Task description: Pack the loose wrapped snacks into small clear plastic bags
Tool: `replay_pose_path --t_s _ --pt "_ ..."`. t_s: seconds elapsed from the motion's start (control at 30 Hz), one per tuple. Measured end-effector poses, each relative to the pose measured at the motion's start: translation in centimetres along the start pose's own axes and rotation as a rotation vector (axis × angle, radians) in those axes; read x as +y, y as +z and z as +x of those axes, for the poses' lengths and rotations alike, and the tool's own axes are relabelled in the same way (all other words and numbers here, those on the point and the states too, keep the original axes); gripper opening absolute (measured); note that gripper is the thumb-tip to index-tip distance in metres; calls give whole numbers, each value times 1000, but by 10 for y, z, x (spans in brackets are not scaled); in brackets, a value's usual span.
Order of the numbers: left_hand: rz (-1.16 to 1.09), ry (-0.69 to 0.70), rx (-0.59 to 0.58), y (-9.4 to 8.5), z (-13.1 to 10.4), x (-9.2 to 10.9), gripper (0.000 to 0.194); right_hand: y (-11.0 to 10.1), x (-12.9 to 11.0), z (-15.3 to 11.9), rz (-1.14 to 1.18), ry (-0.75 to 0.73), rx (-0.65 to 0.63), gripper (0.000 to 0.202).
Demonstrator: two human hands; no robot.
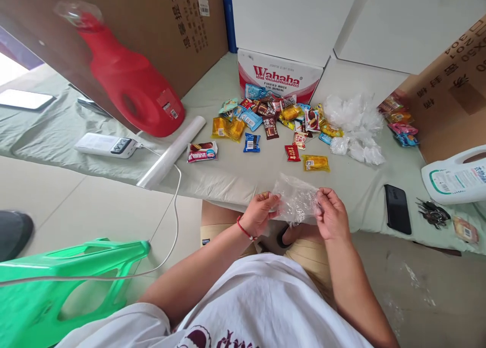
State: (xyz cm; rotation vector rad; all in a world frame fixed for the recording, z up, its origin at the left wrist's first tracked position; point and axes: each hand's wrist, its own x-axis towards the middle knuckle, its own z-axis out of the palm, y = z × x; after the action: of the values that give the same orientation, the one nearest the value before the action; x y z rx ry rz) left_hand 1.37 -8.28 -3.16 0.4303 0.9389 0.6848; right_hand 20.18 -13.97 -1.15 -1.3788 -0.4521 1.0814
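A clear plastic bag [298, 198] is stretched between my two hands over the near edge of the cloth-covered table [235, 178]. My left hand [260, 212], with a red cord at the wrist, pinches its left side. At the other side, my right hand [332, 214] grips the plastic between thumb and fingers. Just beyond lie a yellow-wrapped snack [316, 163], a small red packet [292, 153] and a blue packet [252, 142]. Farther back is a heap of wrapped snacks [270, 126], with crumpled clear bags [355, 122] to its right.
A roll of clear plastic [170, 153], a white power bank [106, 145] with a cable and a red jug [132, 84] stand left. Right are a black phone [397, 209], keys [434, 214] and a white bottle [455, 176]. A green stool [76, 262] is on the floor.
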Motion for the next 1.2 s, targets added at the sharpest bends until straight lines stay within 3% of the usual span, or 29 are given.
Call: replay_pose_path --t_s 0.1,0.2,0.33,0.43,0.53,0.57,0.63,0.73,0.8,0.9,1.03,1.13,1.2 --pt "65 14 -89 -15 11 20 57 -31 -23 13 -149 84 -79 48" --pt "282 -46 -226 -34 20 45 57 -62 -41 28 -265 162 -183 50" --pt "532 -124 -366 -50 32 65 59 -80 -44 58 -451 193 -324 50" --pt "602 -60 -352 -51 39 67 59 -73 -42 80 -716 -20 -276 43" --pt "652 17 -287 -46 44 61 58 -52 -43 84 -1011 -469 -19 30" --pt "663 24 -279 -44 44 60 57 -42 -43 81 -1055 -604 15 27" --pt "672 19 -284 -41 45 57 56 -22 -40 72 -1057 -769 -96 23" --pt "685 17 -273 -40 43 57 49 4 -25 67 -1027 -745 -403 34" --pt "688 71 -211 -41 42 58 41 14 -11 73 -1025 -670 -485 35" --pt "680 270 -91 -42 39 59 28 15 2 86 -945 -585 -512 22" --pt "663 428 -63 -45 36 57 17 4 5 90 -808 -520 -465 22" --pt "666 483 -23 -46 36 52 19 0 5 86 -794 -502 -423 21" --pt "628 510 -17 -46 34 49 31 0 5 85 -789 -529 -399 21"
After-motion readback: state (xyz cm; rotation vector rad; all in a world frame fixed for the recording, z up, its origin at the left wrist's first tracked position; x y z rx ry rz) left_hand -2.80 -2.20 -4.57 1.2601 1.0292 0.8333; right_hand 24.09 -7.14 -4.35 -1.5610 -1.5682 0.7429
